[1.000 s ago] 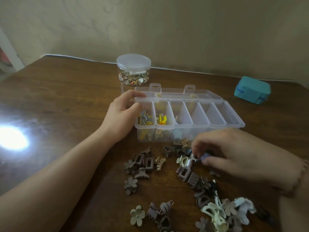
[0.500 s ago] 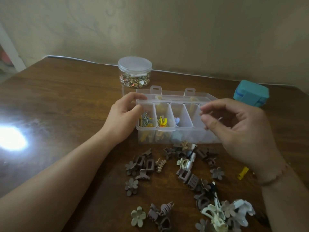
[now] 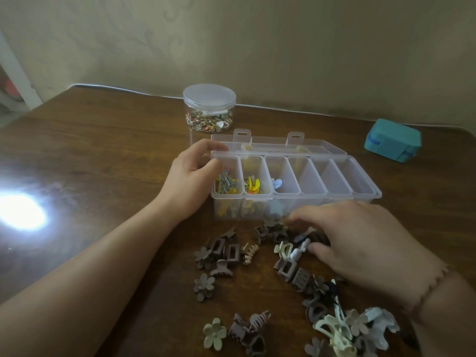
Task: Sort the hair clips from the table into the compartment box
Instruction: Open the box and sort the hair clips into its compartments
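A dark, grained wooden tabletop (image 3: 103, 155) carries everything. The clear plastic compartment box (image 3: 360, 199), lid laid open behind it, has six long bins in a row. The left hand (image 3: 189, 181) has its grip curled round the box's left end wall; the bin right beside that grip holds small mixed clips, the next yellow and orange ones, the third a single pale blue piece. The right hand (image 3: 360, 243) lies over the matte brown and cream hair clips (image 3: 224, 256) just before the box; whether its grip pinches one I cannot tell. Beyond the left grip stands one round lidded jar (image 3: 209, 109) of beads; far right, one teal case (image 3: 392, 140).
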`<state>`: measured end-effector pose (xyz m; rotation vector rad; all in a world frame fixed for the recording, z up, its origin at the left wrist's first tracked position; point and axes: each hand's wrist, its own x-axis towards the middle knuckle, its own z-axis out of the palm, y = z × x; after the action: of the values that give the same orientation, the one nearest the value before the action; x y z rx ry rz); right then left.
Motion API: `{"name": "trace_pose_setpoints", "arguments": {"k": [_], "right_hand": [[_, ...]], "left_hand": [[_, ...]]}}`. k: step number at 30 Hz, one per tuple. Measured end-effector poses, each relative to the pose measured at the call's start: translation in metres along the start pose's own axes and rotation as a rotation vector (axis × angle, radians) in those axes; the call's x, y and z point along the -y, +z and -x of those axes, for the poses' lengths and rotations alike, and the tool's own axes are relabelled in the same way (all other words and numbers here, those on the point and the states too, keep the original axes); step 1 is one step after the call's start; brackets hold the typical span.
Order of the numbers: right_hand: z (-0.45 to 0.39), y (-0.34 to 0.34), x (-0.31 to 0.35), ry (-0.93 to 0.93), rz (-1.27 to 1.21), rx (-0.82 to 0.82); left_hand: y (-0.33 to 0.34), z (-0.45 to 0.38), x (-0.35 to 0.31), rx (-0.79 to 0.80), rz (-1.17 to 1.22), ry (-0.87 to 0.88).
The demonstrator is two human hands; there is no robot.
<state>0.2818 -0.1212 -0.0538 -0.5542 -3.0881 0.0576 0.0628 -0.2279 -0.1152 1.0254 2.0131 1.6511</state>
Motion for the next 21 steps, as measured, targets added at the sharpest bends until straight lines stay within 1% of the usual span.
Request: {"name": "trace_pose_setpoints", "arguments": {"k": [6, 7, 9, 10, 12, 14, 16, 18, 20, 21], "right_hand": [[-0.002, 0.004, -0.003, -0.048, -0.011, -0.063], [-0.002, 0.003, -0.005, -0.053, -0.05, -0.082], [-0.002, -0.002, -0.008, -0.078, -0.22, -0.109], [-0.002, -0.006, -0.008, -0.083, -0.343, -0.149], [-0.005, -0.009, -0.009, -0.093, -0.584, -0.31], [-0.012, -0.008, -0.01, -0.09, -0.704, -0.48], [-0.022, -0.003, -0.011, -0.05, -0.798, -0.548], [-0.028, 0.002, -0.014, -0.006, -0.798, -0.532], [-0.028, 0.006, -0.017, 0.002, -0.655, -0.544], [-0.025, 0.006, -0.017, -0.031, -0.564, -0.548]], "left_hand": [[0.0, 0.001, -0.001, -0.004, -0.006, -0.003], [0.0, 0.001, -0.001, -0.002, -0.007, -0.006], [0.0, 0.002, -0.001, 0.001, 0.003, -0.009], [0.0, 0.001, -0.001, 0.003, 0.007, -0.009], [0.0, 0.001, -0.001, 0.008, 0.009, -0.011], [0.0, 0.001, -0.001, 0.01, 0.013, -0.008], [0.0, 0.001, 0.0, 0.012, 0.016, -0.007], [0.0, 0.0, 0.0, 0.013, 0.016, -0.006], [-0.001, 0.001, 0.0, 0.016, 0.008, -0.004], [-0.001, 0.001, 0.0, 0.016, 0.006, -0.005]]}}
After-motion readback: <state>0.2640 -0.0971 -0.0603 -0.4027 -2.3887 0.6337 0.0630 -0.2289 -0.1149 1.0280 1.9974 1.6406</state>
